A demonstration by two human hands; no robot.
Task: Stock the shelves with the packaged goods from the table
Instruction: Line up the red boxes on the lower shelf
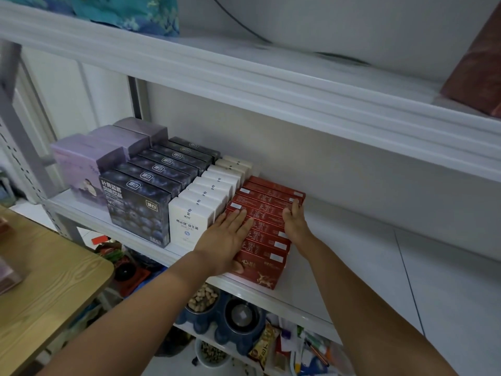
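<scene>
A row of several red boxes (267, 210) stands front to back on the white shelf (311, 289). My left hand (226, 237) lies flat on the tops of the front red boxes, fingers straight. My right hand (294, 222) presses against the right side of the row, fingers extended along the boxes. To the left stand rows of white boxes (202, 204), dark blueberry boxes (141, 202) and purple boxes (86, 164).
A wooden table (46, 270) sits at the lower left. The shelf board runs bare to the right of the red row. The lower shelf holds bowls of nuts (202, 297), snack packets and small items. An upper shelf (244, 85) overhangs the boxes.
</scene>
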